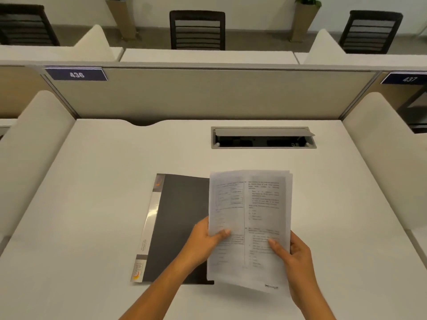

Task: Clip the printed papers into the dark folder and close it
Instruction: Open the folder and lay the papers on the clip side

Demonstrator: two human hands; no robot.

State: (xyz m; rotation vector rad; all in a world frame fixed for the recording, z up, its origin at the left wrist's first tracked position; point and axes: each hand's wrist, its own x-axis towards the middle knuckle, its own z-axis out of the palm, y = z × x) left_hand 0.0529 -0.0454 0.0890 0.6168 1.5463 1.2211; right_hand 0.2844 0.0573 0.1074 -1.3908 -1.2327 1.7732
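A stack of printed papers (254, 204) is held up above the desk, tilted slightly, with two columns of text facing me. My left hand (205, 241) grips its left edge, thumb on the front. My right hand (295, 255) grips its right edge, thumb on the page too. The dark folder (178, 222) lies shut and flat on the desk just left of the papers, with a pale labelled spine along its left side. The papers hide the folder's right edge.
The white desk (92, 192) is bounded by a beige partition (208, 95) at the back and padded side panels. A grey cable box (263, 137) with its lid ajar is set into the desktop behind the papers. Black chairs stand beyond the partition.
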